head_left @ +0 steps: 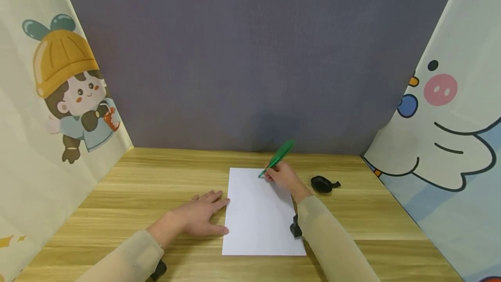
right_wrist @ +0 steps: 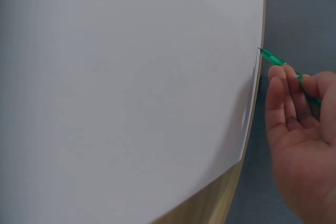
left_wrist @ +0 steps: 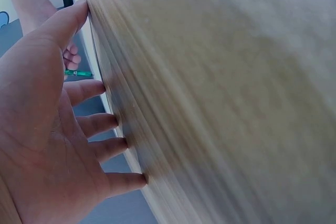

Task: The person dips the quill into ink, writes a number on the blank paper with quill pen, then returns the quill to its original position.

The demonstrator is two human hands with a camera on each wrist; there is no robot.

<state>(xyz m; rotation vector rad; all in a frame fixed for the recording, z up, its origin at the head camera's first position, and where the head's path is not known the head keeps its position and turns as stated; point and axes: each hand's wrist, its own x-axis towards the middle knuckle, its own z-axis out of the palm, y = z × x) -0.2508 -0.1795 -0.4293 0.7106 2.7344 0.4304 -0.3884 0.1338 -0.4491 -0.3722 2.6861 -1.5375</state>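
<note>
A sheet of white paper (head_left: 260, 216) lies on the wooden table, with no marks visible on it. My right hand (head_left: 283, 176) pinches a green pen (head_left: 279, 155) near the paper's far edge; its upper end is broad and leaf-shaped. In the right wrist view the dark tip of the pen (right_wrist: 272, 56) is right at the sheet. To the left of the paper, my left hand (head_left: 201, 214) rests on the table with fingers spread, thumb and index fingertip at the sheet's left edge. Seen from the left wrist, the fingertips of the left hand (left_wrist: 47, 108) touch the tabletop.
A small black rounded object with a short tail (head_left: 322, 184) lies on the table to the right of the paper. A dark grey panel (head_left: 250, 60) stands behind the table (head_left: 164, 173). Cartoon-printed sheets hang at the left (head_left: 23, 121) and right (head_left: 462, 151).
</note>
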